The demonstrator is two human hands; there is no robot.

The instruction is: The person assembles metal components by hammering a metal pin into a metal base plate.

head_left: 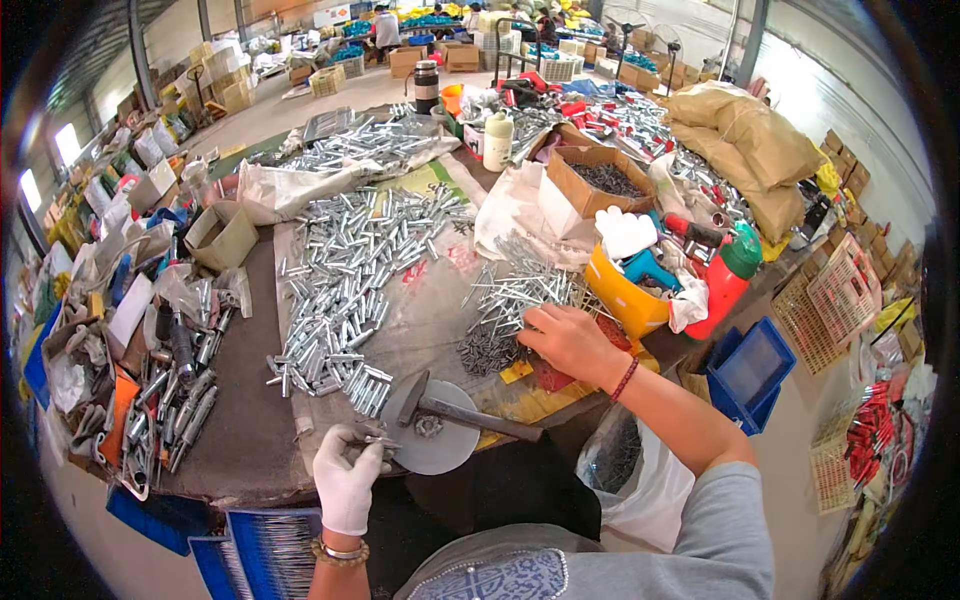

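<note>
My left hand (345, 478), in a white glove, pinches a small shiny metal piece (378, 440) beside a round grey plate (452, 455). A hammer (470, 412) lies across this plate, its handle pointing right. My bare right hand (568, 345) reaches to a heap of thin metal pins (515, 293), fingers curled down at its edge; what they hold, if anything, is hidden. Small dark pieces (485, 352) are heaped just left of those fingers. Many short silver metal tubes (335, 270) spread over the sheet on the table, beyond my left hand.
An open carton (598, 182) of dark parts stands behind the pins. Right of it are a yellow container (622, 295) and a red bottle with a green top (728, 275). Tools crowd a box (105, 400) at left. Blue crates (748, 375) and an open bag (640, 480) flank the table.
</note>
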